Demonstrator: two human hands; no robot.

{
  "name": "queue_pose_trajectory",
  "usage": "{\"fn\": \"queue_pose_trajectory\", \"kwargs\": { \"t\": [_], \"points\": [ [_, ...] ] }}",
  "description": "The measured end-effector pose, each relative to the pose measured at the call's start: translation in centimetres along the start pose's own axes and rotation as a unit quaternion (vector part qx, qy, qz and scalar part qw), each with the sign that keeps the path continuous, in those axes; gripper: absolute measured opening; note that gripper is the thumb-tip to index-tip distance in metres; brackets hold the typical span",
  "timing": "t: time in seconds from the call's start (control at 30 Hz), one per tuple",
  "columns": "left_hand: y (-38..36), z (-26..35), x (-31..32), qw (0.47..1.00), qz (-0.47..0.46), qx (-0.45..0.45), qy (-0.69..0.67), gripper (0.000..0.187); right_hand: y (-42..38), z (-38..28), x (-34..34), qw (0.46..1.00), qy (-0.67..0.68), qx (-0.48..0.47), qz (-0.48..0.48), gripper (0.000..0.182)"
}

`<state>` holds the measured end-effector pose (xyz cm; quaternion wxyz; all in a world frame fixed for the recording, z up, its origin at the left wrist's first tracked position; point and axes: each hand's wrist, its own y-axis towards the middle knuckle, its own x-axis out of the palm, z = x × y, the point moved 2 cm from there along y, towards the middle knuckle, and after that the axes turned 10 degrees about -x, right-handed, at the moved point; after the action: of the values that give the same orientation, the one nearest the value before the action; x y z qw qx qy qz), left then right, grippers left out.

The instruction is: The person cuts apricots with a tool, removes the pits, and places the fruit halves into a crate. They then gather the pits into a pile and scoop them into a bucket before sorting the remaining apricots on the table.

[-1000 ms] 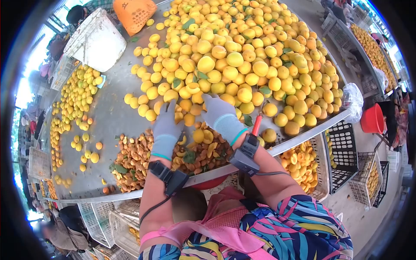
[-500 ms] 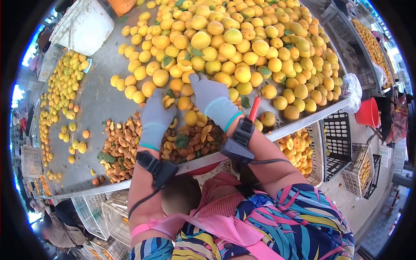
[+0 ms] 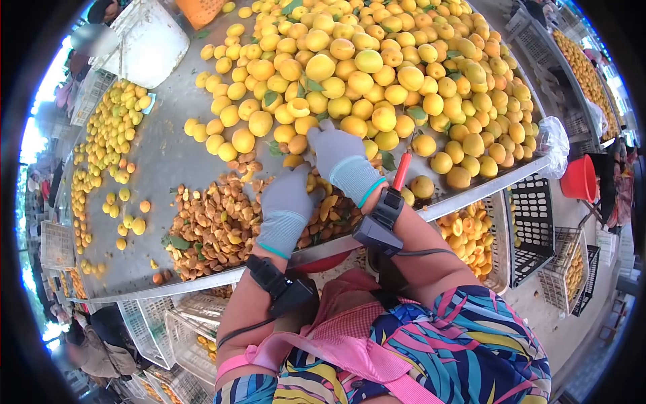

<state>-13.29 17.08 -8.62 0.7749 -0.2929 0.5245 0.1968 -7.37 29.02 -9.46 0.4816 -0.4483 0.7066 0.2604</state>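
Both my hands wear grey gloves with teal cuffs. My left hand [image 3: 286, 207] is low over the heap of apricot pits [image 3: 219, 219], fingers curled and their undersides hidden. Close by, my right hand [image 3: 340, 156] is bent palm-down at the near edge of the pile of whole apricots [image 3: 377, 81]; its fingers are curled, and what they hold cannot be seen. Bits of yellow fruit show between the two hands. A red-handled tool with a thin metal shaft [image 3: 402, 171] sits beside my right wrist, pointing toward the pile.
The metal table [image 3: 161, 145] has a raised near edge. Smaller greenish apricots [image 3: 108, 145] lie at left, below a white bucket [image 3: 151, 44]. Under the right edge are a crate of apricot halves [image 3: 468, 236] and a black crate [image 3: 533, 225]. A red bucket [image 3: 579, 178] stands farther right.
My left hand has moved right and nearer to me, away from the apricots and onto the pits. My right hand stays at the edge of the pile. The whole view has shifted slightly.
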Motion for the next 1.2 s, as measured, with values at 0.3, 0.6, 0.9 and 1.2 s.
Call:
{"fn": "queue_pose_trajectory", "kwargs": {
  "t": [0.3,0.6,0.9,1.2],
  "points": [
    [-0.7,-4.1,0.4,0.998,-0.007,-0.017,-0.062,0.046,-0.5,1.3,-0.2,0.996,0.081,-0.031,-0.011,0.032],
    [-1.5,-3.1,-4.0,0.779,0.088,0.009,-0.620,0.040,-3.5,-2.1,-0.6,0.471,0.875,0.084,0.080,0.038],
    [-1.8,1.1,-4.1,0.725,0.154,0.182,-0.647,0.046,-5.0,-2.6,0.4,0.184,0.966,0.181,0.026,0.034],
    [3.7,-2.8,0.2,0.995,0.033,-0.019,-0.088,0.062,-3.8,2.4,-1.4,0.213,0.967,-0.004,0.139,0.038]
  ]
}}
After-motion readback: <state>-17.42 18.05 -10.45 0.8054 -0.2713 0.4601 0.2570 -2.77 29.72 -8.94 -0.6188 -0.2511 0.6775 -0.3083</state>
